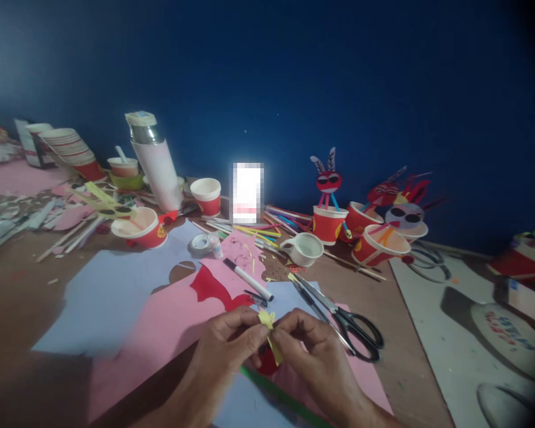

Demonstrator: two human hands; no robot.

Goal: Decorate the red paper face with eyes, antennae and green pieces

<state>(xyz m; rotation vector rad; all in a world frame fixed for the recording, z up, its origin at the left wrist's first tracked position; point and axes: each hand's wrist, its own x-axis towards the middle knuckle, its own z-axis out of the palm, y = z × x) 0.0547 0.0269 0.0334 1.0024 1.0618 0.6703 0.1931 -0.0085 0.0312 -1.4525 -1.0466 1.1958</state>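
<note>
Left hand (236, 340) and right hand (315, 352) pinch one yellow paper strip (275, 352) (narrow, ragged-topped) above flat pink paper (131, 356).

Matt paper strip (276, 352), shiny metal scissor blades (321, 298), smooth plastic handles (348, 320).

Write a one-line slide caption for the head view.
Left hand and right hand pinch a yellow paper piece over pink paper, black-handled scissors lying to the right.
</note>
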